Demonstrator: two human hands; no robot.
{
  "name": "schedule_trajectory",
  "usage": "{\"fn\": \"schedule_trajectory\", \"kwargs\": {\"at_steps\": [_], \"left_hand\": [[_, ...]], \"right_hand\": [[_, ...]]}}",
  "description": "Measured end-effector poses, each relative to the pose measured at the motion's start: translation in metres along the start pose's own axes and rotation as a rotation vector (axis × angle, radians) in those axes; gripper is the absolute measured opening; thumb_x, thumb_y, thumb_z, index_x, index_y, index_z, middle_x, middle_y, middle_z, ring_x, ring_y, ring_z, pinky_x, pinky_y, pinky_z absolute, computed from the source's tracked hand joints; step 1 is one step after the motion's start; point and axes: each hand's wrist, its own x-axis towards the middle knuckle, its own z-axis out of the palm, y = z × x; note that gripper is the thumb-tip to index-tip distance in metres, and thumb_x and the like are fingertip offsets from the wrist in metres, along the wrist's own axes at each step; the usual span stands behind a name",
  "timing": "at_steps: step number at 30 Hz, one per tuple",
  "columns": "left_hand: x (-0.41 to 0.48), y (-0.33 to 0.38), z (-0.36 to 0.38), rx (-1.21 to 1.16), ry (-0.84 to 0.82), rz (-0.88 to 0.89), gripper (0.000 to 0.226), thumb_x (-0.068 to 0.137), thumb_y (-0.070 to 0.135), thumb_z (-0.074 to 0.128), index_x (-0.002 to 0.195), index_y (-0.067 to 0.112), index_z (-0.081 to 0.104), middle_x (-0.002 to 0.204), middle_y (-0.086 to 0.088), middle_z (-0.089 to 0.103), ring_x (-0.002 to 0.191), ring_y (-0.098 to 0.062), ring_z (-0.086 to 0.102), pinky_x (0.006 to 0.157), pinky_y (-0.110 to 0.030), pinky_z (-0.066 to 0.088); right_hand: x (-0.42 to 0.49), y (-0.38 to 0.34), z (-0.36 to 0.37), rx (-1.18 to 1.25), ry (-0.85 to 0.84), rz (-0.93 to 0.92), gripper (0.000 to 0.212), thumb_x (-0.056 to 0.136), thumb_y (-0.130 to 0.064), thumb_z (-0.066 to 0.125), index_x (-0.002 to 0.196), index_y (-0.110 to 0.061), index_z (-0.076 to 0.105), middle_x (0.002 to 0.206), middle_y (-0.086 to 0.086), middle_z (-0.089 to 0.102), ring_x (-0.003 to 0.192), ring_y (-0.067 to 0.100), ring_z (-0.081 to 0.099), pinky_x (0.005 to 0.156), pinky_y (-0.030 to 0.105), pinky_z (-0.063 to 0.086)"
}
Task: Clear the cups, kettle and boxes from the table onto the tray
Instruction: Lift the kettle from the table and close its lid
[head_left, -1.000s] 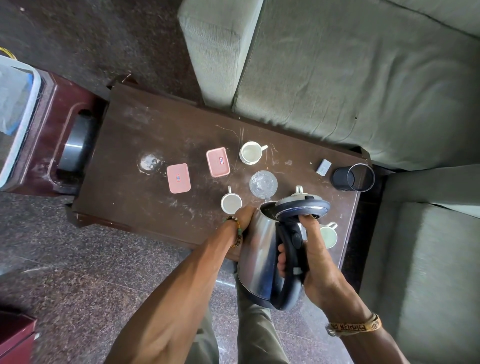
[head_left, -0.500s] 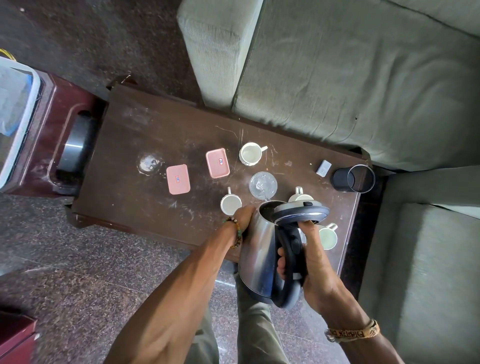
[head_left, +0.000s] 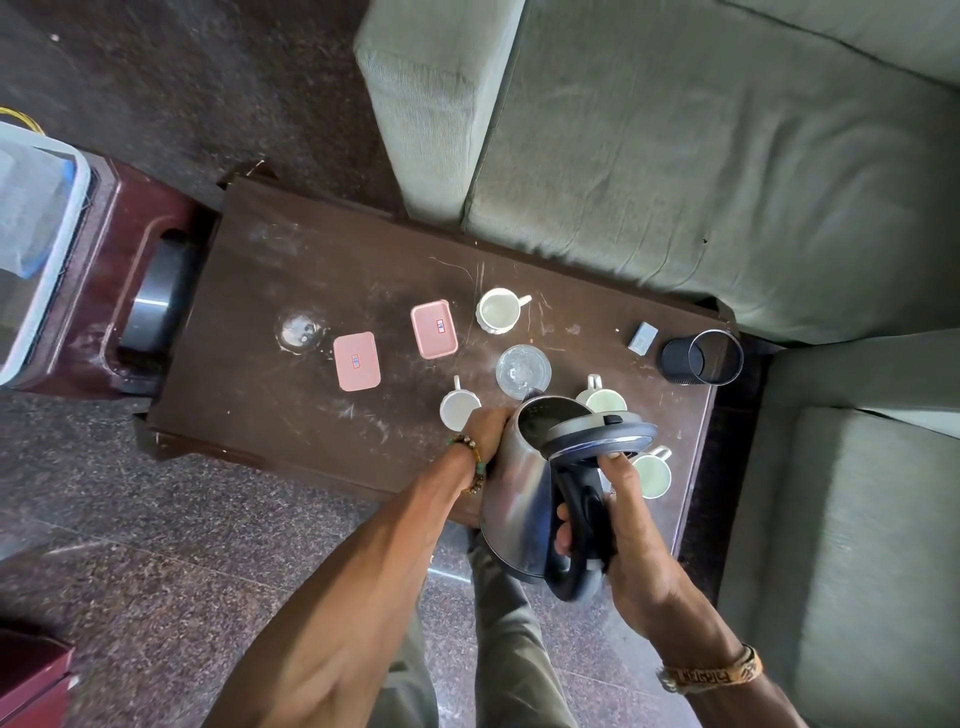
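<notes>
A steel kettle (head_left: 514, 483) hangs tilted over the near right part of the brown table (head_left: 291, 280), its lid (head_left: 602, 436) lifted so the dark inside shows. My right hand (head_left: 623, 551) grips the black handle, thumb up at the lid. My left hand (head_left: 485, 428) holds the kettle's side near the spout, fingers hidden behind it. White cups stand at the back (head_left: 498, 310), by my left hand (head_left: 458, 408), behind the kettle (head_left: 605, 400) and right of it (head_left: 652, 475). Two pink boxes (head_left: 356, 361) (head_left: 434, 329) lie mid-table. The maroon tray (head_left: 93, 291) is off the table's left end.
A clear glass (head_left: 522, 370) stands just beyond the spout, another glass (head_left: 298, 330) further left. A black tumbler (head_left: 701, 357) lies on its side by a small grey box (head_left: 642, 338) at the right end. Green sofas (head_left: 675, 156) border the back and right.
The kettle's lid has swung up and its opening now shows. The kettle has dropped slightly, uncovering the cup behind it. Both hands stay on the kettle.
</notes>
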Motion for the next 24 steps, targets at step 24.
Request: {"fn": "schedule_trajectory", "kwargs": {"at_steps": [24], "left_hand": [[-0.112,0.070,0.018,0.015,0.178,0.456,0.025,0.066,0.030,0.055,0.042,0.022,0.055,0.053,0.006,0.055,0.058,-0.012,0.045,0.060,-0.031,0.039]], "right_hand": [[-0.068,-0.019,-0.016,-0.132,-0.126,-0.101,0.113,0.062,-0.103,0.032,0.081,0.004,0.064,0.074,0.026,0.055,0.067,0.029,0.051,0.070,0.038,0.042]]}}
